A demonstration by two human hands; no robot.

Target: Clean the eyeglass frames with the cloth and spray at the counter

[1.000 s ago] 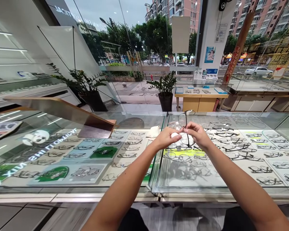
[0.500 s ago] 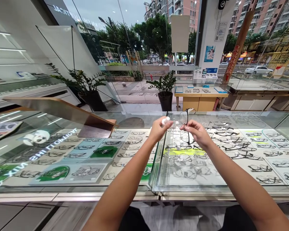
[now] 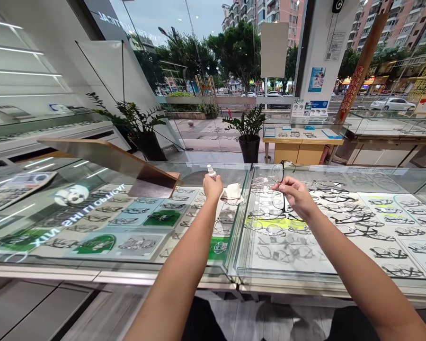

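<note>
My left hand (image 3: 213,186) is closed around a small white spray bottle (image 3: 210,170), whose top sticks up above the fingers. Just right of that hand, a crumpled cream cloth (image 3: 232,192) lies on the glass counter top. My right hand (image 3: 295,195) pinches a pair of black-framed eyeglasses (image 3: 283,206) at the middle of the frame. They are held on end above the counter, one lens over the other.
Under the glass of the display counter (image 3: 234,251) lie rows of eyeglasses. A tilted wooden-edged stand (image 3: 128,166) is on the left part. Beyond the counter are potted plants (image 3: 249,137), a wooden display table (image 3: 298,150) and the shop window.
My left hand has moved left with the bottle, and the cloth now shows beside it. My right hand still holds the eyeglasses upright. The whole view has shifted slightly.
</note>
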